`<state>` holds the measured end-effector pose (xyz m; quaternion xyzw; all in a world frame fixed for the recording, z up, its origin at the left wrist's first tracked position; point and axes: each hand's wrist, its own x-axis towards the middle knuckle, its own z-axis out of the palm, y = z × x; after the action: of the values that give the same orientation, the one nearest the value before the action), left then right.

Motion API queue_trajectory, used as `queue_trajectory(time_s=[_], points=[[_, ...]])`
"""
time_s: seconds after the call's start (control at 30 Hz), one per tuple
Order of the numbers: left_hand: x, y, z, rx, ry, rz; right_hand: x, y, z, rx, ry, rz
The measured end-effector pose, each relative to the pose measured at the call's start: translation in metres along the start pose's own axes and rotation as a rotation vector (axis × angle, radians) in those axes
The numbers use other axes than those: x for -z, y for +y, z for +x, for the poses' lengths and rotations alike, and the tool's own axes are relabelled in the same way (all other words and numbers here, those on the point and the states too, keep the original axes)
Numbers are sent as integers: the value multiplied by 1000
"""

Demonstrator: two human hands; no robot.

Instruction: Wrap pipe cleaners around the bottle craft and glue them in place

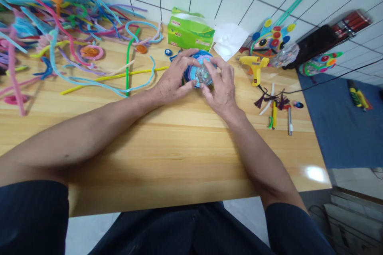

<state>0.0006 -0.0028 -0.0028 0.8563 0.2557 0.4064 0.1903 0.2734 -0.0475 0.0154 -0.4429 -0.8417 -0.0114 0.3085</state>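
A round blue object (201,72) with a shiny, clear-looking middle sits on the wooden table (179,143) near the wall. Around its left side curl the fingers of my left hand (176,75), with the thumb at its lower edge. My right hand (221,85) grips it from the right, fingertips on top and thumb at the near edge. Both hands hide parts of its rim. Just left of it lies a small dark blue piece with a white pattern (168,52).
A green tissue pack (190,34) and white tissue (229,42) stand behind. Colorful pipe cleaners (60,28) heap at the left. To the right are a yellow glue gun (255,65) with a cord, decorated crafts (271,42), tassels, and a cutter (290,121).
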Motion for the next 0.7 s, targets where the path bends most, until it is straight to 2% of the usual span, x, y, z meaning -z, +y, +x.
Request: queue_trajectory(time_s=[0.17, 0.3, 0.43, 0.53, 0.7], points=[[-2, -6, 0, 21, -16, -32, -2, 3, -1, 3, -4, 4], [-2, 3, -3, 44, -8, -25, 3, -2, 3, 4, -22, 7], [-1, 12, -6, 96, 43, -47, 10, -8, 8, -5, -71, 27], [-2, 10, -7, 111, 91, -50, 10, -5, 10, 42, -89, 73], [-2, -1, -7, 98, 114, -48, 3, 4, 4, 123, -1, 118]])
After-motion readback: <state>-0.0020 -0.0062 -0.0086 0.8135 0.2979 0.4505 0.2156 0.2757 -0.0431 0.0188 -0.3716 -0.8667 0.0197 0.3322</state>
